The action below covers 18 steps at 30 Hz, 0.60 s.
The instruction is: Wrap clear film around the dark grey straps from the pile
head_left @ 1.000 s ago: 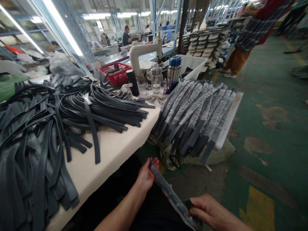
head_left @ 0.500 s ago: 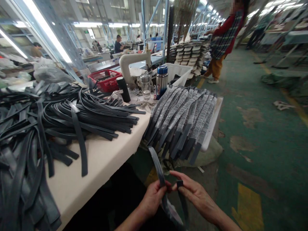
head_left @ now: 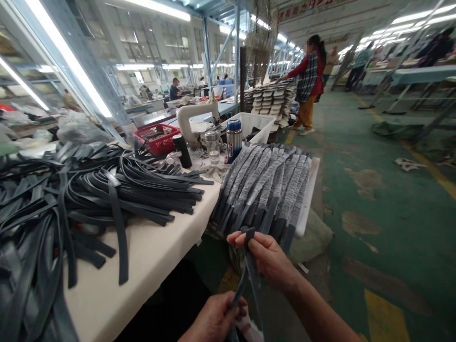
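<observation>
Head view: right hand [head_left: 269, 256] raised in front of the lap, fingers pinched around the folded top end of a dark leather strap [head_left: 251, 270]. Left hand [head_left: 217, 320] lower, at the bottom edge of the frame, closed around the same strap where both halves hang down together. Strap held in the air between the two hands, just off the front edge of the cream-topped table [head_left: 149, 256], not touching it.

On the table to the left, a big loose heap of dark straps [head_left: 89, 199], ends fanned toward the table edge. Just beyond the right hand, a row of wrapped straps [head_left: 267, 183] laid side by side on a white tray [head_left: 309, 199], dark ends pointing toward the hands. Behind them a blue-capped steel flask [head_left: 233, 140], a glass jar [head_left: 212, 147], a black cylinder [head_left: 182, 151], a red basket [head_left: 156, 138] and a white sewing machine [head_left: 195, 116]. Farther down the green floor, a person in a red and plaid top [head_left: 308, 80] standing by stacked pale soles [head_left: 272, 99].
</observation>
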Tool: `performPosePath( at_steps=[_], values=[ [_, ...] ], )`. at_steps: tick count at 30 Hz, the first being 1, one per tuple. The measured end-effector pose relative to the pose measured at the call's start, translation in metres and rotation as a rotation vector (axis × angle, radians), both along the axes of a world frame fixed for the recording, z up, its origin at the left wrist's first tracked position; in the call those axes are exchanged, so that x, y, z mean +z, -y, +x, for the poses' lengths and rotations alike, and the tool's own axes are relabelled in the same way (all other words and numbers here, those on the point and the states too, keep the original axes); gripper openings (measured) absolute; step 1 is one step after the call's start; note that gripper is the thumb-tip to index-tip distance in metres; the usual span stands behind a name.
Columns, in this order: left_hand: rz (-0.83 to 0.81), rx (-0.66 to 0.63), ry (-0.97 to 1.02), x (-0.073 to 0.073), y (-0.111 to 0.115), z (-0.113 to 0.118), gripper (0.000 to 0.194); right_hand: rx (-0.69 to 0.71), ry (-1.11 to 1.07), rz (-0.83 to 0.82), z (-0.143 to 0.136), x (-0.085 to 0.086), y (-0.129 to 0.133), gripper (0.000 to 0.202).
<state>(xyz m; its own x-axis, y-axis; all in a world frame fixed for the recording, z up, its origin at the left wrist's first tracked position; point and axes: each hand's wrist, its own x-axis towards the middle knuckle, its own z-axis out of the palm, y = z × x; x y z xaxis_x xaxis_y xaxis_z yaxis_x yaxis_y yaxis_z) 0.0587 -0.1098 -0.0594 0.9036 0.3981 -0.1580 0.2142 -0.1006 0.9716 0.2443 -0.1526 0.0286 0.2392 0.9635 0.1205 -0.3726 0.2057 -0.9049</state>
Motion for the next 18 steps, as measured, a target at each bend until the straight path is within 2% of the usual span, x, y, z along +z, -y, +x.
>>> performPosePath(
  at_steps=[2,4,5,8,10,14,18],
  values=[
    [-0.057,0.02,0.125,0.016,-0.003,-0.001,0.049,-0.02,0.08,-0.011,-0.008,0.004,-0.003,0.025],
    [-0.158,0.092,0.263,0.034,-0.003,0.003,0.063,-0.012,0.164,-0.013,-0.018,0.005,-0.006,0.027],
    [-0.204,0.14,0.296,0.042,-0.003,0.006,0.064,-0.003,0.209,-0.006,-0.023,0.005,-0.007,0.028],
    [-0.211,0.28,0.237,0.053,0.001,0.013,0.037,-0.004,0.312,0.043,-0.035,0.003,-0.011,0.027],
    [-0.164,0.317,0.186,0.05,0.004,0.012,0.03,-0.032,0.33,0.061,-0.038,0.002,-0.011,0.027],
    [-0.024,0.253,0.134,0.032,0.012,-0.001,0.036,-0.092,0.194,0.062,-0.039,0.001,-0.009,0.024],
    [0.01,0.243,0.107,0.02,0.016,-0.013,0.041,-0.175,0.058,0.074,-0.033,0.004,-0.009,0.022]
  ],
)
